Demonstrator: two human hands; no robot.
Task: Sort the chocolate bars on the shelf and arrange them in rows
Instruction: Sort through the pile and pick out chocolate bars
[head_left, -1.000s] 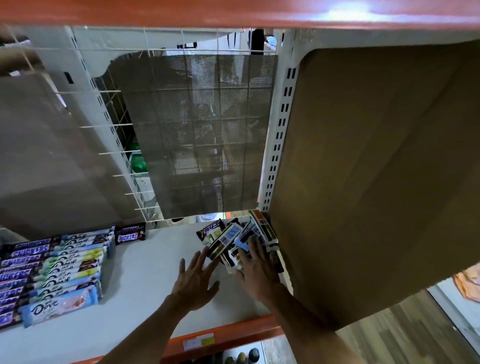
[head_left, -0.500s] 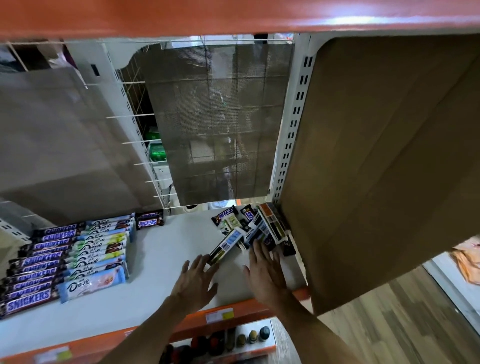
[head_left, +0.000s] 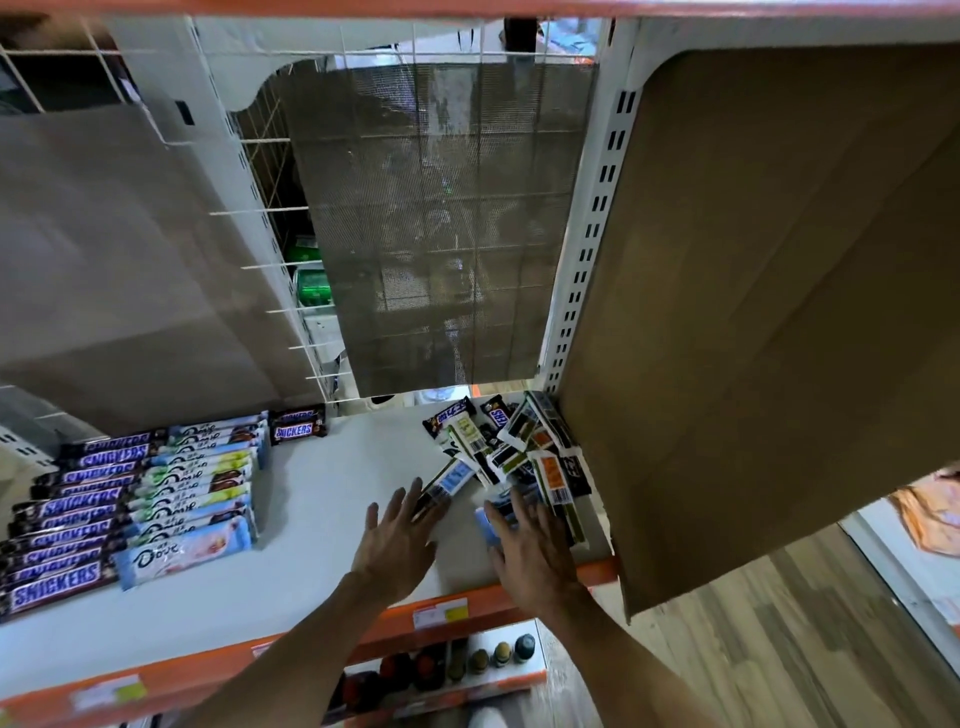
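A loose heap of mixed chocolate bars (head_left: 511, 449) lies at the right end of the white shelf (head_left: 332, 493), against the cardboard panel. My left hand (head_left: 397, 540) is spread flat over the shelf, its fingertips touching the near end of a bar with a blue label (head_left: 447, 480). My right hand (head_left: 530, 556) lies flat with straight fingers on the front bars of the heap, over a blue wrapper (head_left: 485, 525). At the left, Snickers bars (head_left: 67, 512) and Dove bars (head_left: 200, 486) lie in tidy rows. Two Snickers bars (head_left: 297, 426) sit apart at the back.
A large cardboard panel (head_left: 769, 291) closes off the right side. Wire mesh and a grey net (head_left: 441, 223) form the back. The orange shelf edge (head_left: 447, 610) carries price tags; small bottles (head_left: 498, 654) stand on the lower shelf. Wooden floor shows at the lower right.
Both hands have drawn back toward the front edge of the shelf, dragging a few bars of the heap forward. The view has shifted, showing more of the sorted rows on the left.
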